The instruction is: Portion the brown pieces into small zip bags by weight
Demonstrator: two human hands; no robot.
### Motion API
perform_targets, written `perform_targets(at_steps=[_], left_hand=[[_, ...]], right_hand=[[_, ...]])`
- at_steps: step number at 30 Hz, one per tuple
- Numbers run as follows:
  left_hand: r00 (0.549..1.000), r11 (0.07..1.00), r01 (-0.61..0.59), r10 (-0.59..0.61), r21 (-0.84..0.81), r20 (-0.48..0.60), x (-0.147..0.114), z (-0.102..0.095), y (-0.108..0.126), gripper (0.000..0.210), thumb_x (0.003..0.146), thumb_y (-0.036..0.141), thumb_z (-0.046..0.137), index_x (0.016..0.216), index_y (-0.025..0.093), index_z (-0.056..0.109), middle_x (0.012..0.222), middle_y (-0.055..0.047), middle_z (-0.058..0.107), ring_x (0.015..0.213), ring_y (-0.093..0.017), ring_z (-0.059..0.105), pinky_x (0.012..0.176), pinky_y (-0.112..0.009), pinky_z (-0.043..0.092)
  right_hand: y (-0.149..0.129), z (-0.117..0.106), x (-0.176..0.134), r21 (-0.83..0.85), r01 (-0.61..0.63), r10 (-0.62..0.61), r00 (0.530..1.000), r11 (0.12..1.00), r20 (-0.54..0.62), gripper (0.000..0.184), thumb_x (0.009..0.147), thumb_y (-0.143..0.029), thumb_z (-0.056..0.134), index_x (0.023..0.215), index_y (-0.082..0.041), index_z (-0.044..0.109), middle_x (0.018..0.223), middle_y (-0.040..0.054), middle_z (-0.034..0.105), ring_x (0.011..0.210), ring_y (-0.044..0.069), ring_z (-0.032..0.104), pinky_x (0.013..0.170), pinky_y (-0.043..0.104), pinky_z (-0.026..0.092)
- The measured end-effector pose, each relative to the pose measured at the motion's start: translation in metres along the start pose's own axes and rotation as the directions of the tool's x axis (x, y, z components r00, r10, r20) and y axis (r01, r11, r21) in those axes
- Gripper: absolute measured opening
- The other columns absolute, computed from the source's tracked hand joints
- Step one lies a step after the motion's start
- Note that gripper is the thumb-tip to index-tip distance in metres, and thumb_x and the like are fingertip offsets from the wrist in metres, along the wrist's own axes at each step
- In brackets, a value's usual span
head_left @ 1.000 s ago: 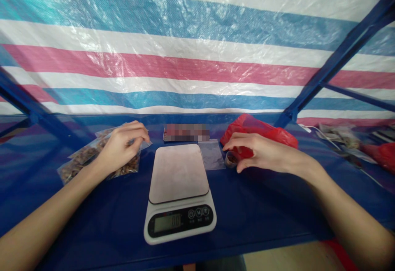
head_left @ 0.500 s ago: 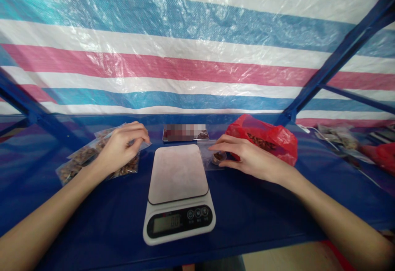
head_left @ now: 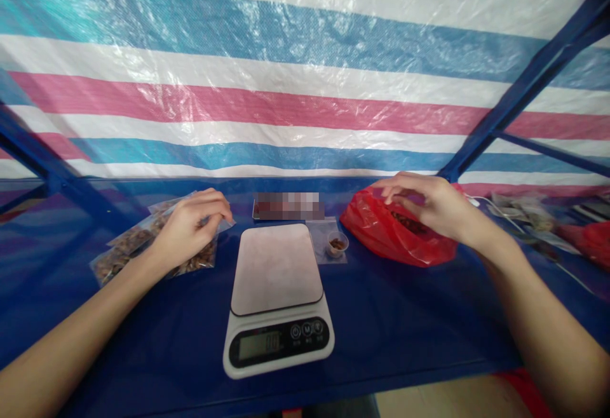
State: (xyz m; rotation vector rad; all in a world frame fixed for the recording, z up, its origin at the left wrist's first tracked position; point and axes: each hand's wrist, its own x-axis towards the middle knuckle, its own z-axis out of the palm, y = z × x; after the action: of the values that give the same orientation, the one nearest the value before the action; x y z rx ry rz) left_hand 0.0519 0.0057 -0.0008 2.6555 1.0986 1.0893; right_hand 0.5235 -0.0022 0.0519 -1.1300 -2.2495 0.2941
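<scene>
My left hand (head_left: 203, 220) rests over a pile of clear plastic bags (head_left: 128, 240) filled with brown dried pieces. Its fingers are curled closed at a bag's clear corner, which pokes out past the fingertips. On the other side, my right hand (head_left: 419, 199) hovers over the mouth of a red plastic bag (head_left: 366, 227), fingers apart and bent, with nothing visible in them. Dark brown pieces (head_left: 407, 222) show inside that bag, partly covered by the hand. A small clear cup (head_left: 337, 244) with some brown pieces stands on a flat, clear bag (head_left: 317, 230).
Between my hands stands a white digital scale (head_left: 279, 272) with a bare plate; its display reads zero. A flat packet (head_left: 286, 207), partly blurred, lies behind it. Cables and other packages (head_left: 521, 211) are on the right. Blue frame bars and a striped sheet (head_left: 286, 107) enclose the table.
My right hand has let go of the small cup and moved right, up to the red bag's opening. The red bag's near side now sags lower. My left hand stays put.
</scene>
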Motion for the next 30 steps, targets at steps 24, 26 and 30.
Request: perform_targets(at_steps=[24, 26, 30], left_hand=[[1.0, 1.0, -0.003, 0.003, -0.001, -0.006, -0.001, -0.001, -0.001, 0.036, 0.1, 0.015, 0.047, 0.077, 0.021, 0.074, 0.083, -0.001, 0.074, 0.084, -0.02, 0.069, 0.081, -0.035, 0.051], [1.0, 1.0, -0.008, 0.008, -0.001, -0.006, -0.001, -0.001, -0.002, 0.035, 0.1, 0.014, 0.047, 0.078, 0.021, 0.074, 0.083, -0.001, 0.074, 0.084, -0.019, 0.07, 0.081, -0.035, 0.051], [1.0, 1.0, -0.01, 0.01, 0.002, -0.004, -0.002, 0.001, -0.003, 0.035, 0.1, 0.014, 0.047, 0.079, 0.022, 0.073, 0.085, -0.001, 0.074, 0.089, -0.02, 0.071, 0.084, -0.036, 0.05]], right_hand=[[0.043, 0.029, -0.001, -0.077, 0.052, -0.026, 0.954, 0.996, 0.3, 0.034, 0.087, -0.008, 0.058, 0.108, -0.025, 0.08, 0.126, 0.0098, 0.077, 0.11, 0.026, 0.074, 0.098, 0.037, 0.058], [0.044, 0.03, 0.0, -0.084, 0.068, -0.041, 0.957, 0.994, 0.286, 0.034, 0.087, -0.008, 0.059, 0.108, -0.025, 0.081, 0.127, 0.0108, 0.077, 0.116, 0.028, 0.074, 0.101, 0.039, 0.058], [0.044, 0.036, 0.001, -0.112, 0.071, -0.042, 0.97, 0.991, 0.241, 0.035, 0.089, -0.008, 0.058, 0.106, -0.025, 0.082, 0.128, 0.0117, 0.078, 0.126, 0.032, 0.071, 0.11, 0.045, 0.055]])
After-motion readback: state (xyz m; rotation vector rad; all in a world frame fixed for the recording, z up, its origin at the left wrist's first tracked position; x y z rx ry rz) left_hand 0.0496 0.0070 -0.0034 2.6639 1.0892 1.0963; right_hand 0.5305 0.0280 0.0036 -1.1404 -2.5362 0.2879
